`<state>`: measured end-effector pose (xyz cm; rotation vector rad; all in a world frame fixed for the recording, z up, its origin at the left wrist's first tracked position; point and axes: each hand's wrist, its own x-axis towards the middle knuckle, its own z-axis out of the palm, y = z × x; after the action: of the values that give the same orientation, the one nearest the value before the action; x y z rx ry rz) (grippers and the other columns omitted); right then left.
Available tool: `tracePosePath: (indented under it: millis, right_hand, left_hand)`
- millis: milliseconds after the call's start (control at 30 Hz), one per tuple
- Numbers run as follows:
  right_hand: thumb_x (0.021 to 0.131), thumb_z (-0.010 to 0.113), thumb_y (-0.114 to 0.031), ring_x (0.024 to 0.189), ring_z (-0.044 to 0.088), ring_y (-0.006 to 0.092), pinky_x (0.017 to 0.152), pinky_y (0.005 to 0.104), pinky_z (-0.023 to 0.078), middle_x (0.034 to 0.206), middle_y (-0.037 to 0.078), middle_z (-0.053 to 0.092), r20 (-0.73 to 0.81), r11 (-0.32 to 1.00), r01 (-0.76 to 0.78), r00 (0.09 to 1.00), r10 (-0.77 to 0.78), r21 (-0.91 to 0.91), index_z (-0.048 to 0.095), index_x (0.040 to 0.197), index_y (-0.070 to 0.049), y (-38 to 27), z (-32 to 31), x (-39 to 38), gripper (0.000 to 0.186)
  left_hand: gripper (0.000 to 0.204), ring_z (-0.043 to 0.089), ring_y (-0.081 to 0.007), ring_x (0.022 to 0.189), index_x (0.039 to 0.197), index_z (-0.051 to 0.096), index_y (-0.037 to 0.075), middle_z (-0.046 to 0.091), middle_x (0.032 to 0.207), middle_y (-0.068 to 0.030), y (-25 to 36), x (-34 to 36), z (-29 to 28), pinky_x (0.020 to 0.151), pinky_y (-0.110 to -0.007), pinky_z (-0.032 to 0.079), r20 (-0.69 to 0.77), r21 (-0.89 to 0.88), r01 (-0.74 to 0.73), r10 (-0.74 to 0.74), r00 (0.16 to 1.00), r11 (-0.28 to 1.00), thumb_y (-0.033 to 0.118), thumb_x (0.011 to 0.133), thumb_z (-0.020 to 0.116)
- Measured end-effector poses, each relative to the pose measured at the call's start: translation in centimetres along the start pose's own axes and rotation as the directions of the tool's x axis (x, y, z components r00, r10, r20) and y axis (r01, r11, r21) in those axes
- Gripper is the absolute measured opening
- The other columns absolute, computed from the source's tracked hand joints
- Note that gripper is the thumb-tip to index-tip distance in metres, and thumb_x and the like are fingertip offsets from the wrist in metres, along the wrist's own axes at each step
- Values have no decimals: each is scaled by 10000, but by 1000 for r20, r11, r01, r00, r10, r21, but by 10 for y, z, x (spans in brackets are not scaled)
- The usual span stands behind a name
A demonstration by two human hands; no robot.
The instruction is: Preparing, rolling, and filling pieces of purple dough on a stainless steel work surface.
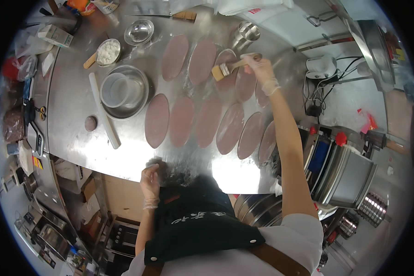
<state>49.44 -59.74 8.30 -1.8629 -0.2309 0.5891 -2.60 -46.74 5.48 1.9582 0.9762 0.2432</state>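
Two rows of thin, pinkish-purple oval dough sheets [157, 120] lie on the steel table. My right hand [260, 71], in a clear glove, grips the wooden handle of a flat pastry brush [223, 71]. The brush's pale bristles are over an oval dough sheet [227, 84] in the far row; whether they touch it is hard to tell. My right forearm covers part of the rightmost ovals. At the table's near edge, my gloved left hand [150, 184] has its fingers curled, and nothing shows in them.
Left of the dough stand a steel bowl [144, 101] with a clear plastic tub [117, 90] inside, a white rolling rod [103, 110] and a small dough ball [90, 123]. Farther back are a bowl of white flour [108, 52], a glass bowl [139, 32], a knife [184, 16] and a metal cup [247, 34].
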Motion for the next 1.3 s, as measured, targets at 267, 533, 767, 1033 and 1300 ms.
tracePosePath:
  millis: [267,533,767,1033,1300]
  right_hand:
    - [852,692,-191,781,638,273,724,346,509,951,80,655,159,567,643,721,-674,-515,707,1011,-110,-6,2,-6,179]
    - [772,758,-148,718,615,265,618,354,520,846,65,571,184,498,703,653,-735,-507,667,1037,-137,-1,7,-69,280]
    - [766,766,-73,717,647,252,611,321,525,935,91,654,283,404,709,639,-716,-579,686,1086,-109,38,18,-137,332]
    - [781,730,21,695,644,146,654,226,495,852,95,641,-71,909,404,915,-398,107,667,1118,-108,-83,126,-183,367]
    - [810,703,-126,659,672,255,619,341,513,702,110,651,-25,775,538,816,-577,-331,671,846,-63,-116,303,-130,80]
  left_hand:
    - [255,636,-282,1010,1061,673,64,662,1067,-119,15,4,25,884,-360,509,13,42,7,-7,1000,999,-53,855,580]
    - [262,641,-275,1005,1058,677,55,672,1053,-117,21,23,27,892,-348,504,62,-9,46,-45,997,999,-67,849,575]
    - [265,645,-264,1014,1044,683,47,674,1058,-113,11,32,18,906,-343,501,84,-56,58,-54,995,997,-81,849,557]
    - [281,655,-270,986,1053,681,58,678,1024,-117,-2,41,-5,881,-331,509,88,-148,-55,69,994,987,-86,840,566]
    - [283,654,-232,963,1050,682,57,675,1022,-100,-26,39,-65,866,-290,510,-101,-170,-89,72,992,981,-102,836,586]
